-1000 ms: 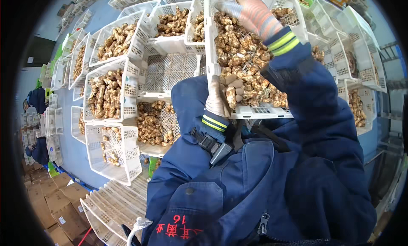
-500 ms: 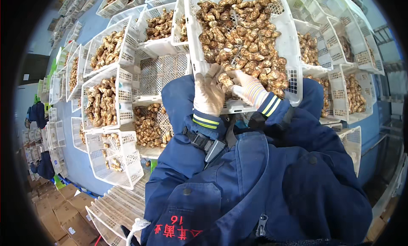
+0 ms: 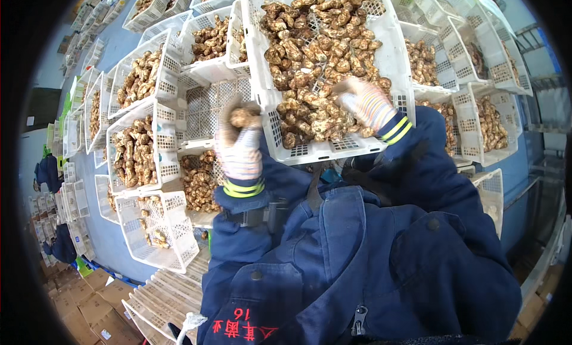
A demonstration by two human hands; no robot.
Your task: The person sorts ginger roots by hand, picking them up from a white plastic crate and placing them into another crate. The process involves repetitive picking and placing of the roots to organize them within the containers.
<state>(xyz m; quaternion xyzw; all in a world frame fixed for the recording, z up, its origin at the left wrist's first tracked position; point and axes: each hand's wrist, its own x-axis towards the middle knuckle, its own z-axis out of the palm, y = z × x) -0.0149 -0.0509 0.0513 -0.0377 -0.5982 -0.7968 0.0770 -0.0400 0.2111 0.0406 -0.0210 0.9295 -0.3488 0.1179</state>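
A large white perforated crate (image 3: 398, 77) full of brown-skinned, pale-mottled mushrooms (image 3: 316, 59) sits before me, over my knees. My left hand (image 3: 238, 142), in a striped glove and blurred by motion, is just outside its left edge, closed on a mushroom (image 3: 243, 117) above an almost bare white crate (image 3: 211, 103). My right hand (image 3: 360, 100), also gloved, is inside the large crate at the right, low over the mushrooms, its fingers curled; what they grip, if anything, is hidden.
More white crates with mushrooms (image 3: 137, 151) surround me on both sides. A nearly bare crate (image 3: 173, 232) stands at lower left, above stacked crates (image 3: 167, 297). Cardboard boxes (image 3: 89, 306) lie at lower left. People in dark blue (image 3: 47, 172) are in the far left background.
My left hand has moved left out of the large crate with a mushroom. My right hand came down from the crate's far side earlier and has since shifted slightly right and up.
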